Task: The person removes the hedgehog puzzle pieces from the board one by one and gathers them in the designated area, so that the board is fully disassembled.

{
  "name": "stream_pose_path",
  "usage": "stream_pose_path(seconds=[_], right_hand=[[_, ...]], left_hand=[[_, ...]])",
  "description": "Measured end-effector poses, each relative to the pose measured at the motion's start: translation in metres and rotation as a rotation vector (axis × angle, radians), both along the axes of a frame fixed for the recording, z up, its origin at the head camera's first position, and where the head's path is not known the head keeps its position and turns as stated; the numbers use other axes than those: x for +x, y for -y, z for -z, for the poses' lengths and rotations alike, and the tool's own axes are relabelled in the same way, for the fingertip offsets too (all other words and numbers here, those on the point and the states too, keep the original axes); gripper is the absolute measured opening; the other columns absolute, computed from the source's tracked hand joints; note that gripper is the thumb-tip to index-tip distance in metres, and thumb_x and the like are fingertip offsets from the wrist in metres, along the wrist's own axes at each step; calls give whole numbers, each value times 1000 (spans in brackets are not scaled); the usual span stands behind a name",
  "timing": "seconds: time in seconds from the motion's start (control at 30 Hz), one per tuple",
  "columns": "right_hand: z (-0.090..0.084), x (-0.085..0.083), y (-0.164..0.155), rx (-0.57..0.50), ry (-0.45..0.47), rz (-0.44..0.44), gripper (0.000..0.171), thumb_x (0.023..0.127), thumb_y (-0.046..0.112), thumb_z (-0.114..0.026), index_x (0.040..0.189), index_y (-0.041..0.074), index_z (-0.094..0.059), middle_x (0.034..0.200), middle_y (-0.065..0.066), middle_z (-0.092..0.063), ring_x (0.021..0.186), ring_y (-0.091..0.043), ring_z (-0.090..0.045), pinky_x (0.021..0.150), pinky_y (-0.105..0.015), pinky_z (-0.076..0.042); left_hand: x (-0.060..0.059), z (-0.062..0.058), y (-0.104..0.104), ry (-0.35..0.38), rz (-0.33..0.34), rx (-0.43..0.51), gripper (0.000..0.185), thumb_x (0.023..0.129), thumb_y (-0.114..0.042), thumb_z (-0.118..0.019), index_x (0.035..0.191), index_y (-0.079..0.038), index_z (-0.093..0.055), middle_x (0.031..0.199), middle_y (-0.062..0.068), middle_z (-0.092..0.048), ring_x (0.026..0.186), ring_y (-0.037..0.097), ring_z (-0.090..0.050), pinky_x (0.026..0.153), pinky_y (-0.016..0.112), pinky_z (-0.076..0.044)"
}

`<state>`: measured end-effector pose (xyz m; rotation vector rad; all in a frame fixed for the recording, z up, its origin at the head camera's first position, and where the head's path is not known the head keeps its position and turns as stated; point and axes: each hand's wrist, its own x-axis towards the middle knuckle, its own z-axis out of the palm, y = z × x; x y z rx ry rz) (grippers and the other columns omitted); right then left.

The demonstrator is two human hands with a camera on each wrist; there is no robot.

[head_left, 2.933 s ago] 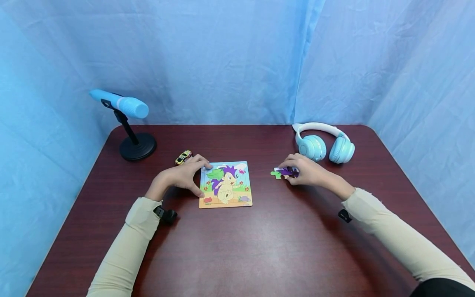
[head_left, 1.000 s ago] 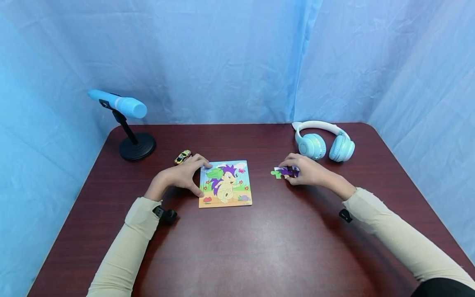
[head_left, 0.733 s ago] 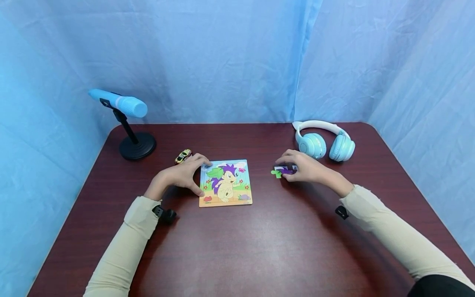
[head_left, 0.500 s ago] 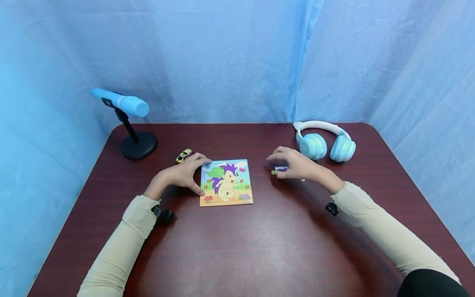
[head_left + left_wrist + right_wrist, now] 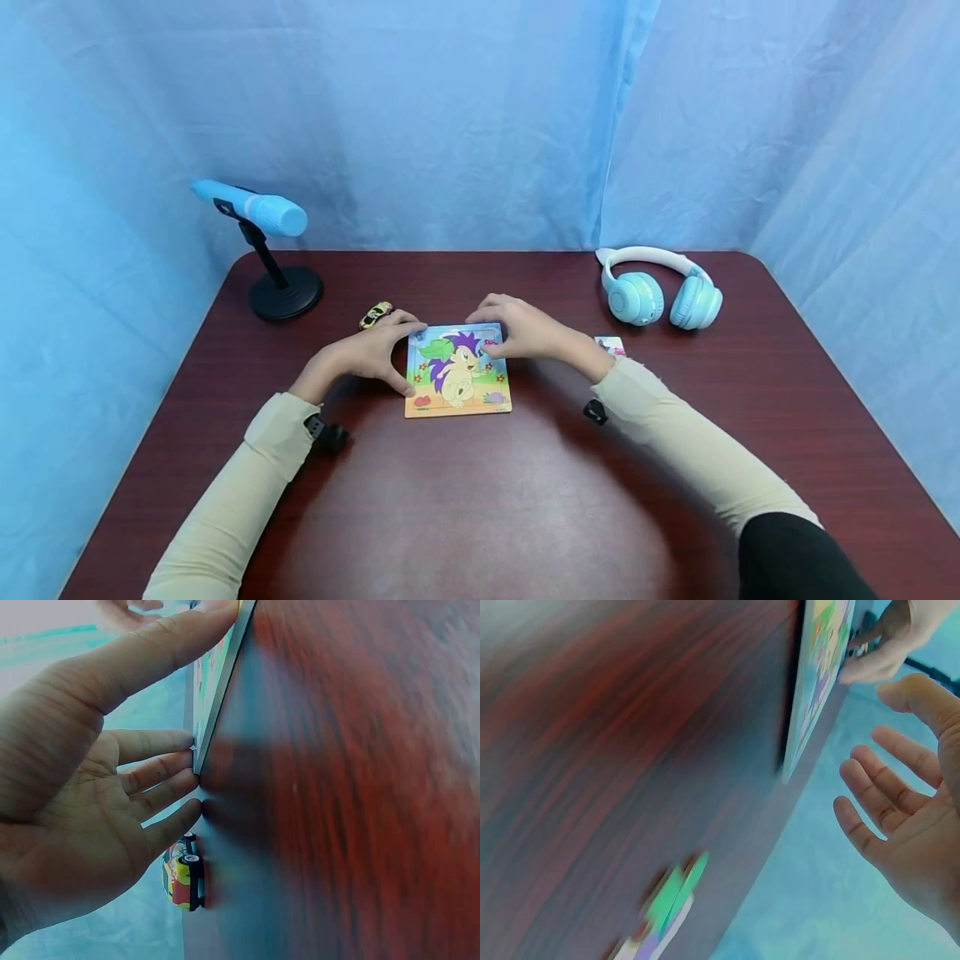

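A square hedgehog jigsaw puzzle [image 5: 456, 387] lies flat on the table. My left hand [image 5: 372, 352] rests at its left side, thumb on the lower left edge and fingers near the upper left corner. In the left wrist view its fingers are straight and spread. Above the puzzle's upper right corner hovers my right hand [image 5: 528, 327]. The right wrist view shows that hand's fingers apart, nothing between them. Behind the right wrist lie loose puzzle pieces [image 5: 609, 343], mostly hidden in the head view. Green, purple and white parts of the pieces [image 5: 667, 900] show, blurred, in the right wrist view.
A small yellow and black toy car [image 5: 375, 314] stands just behind the left hand. At the back left is a blue microphone [image 5: 277, 215] on a black stand [image 5: 287, 293]. Cat-ear headphones [image 5: 636, 298] lie at the back right. Blue curtains [image 5: 465, 125] surround the dark red table.
My right hand has let go of the loose pieces and swung left to the puzzle's upper right corner. The left hand and the puzzle have stayed in place.
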<state>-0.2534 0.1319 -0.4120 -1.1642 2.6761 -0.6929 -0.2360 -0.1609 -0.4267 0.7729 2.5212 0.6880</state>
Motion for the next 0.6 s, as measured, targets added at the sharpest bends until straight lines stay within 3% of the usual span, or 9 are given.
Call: stream_pose_path(seconds=[0.3,0.6], right_hand=[[9,0,39,52,72,-25,46,91,22,-74,134,7,-66,129,-11,-61,117,-27,-59,98,-42,-53],[15,-6,58,73,72,-52,50,91,23,-77,137,6,-64,131,-10,-62,117,-22,-60,97,-38,-54]], left_hand=[[0,1,4,5,4,-7,106,73,-38,-92,157,-5,-36,153,16,-37,139,34,-39,117,55,-38],[-1,1,5,15,8,13,106,74,-36,-93,157,-4,-36,150,15,-39,136,32,-41,116,54,-39]])
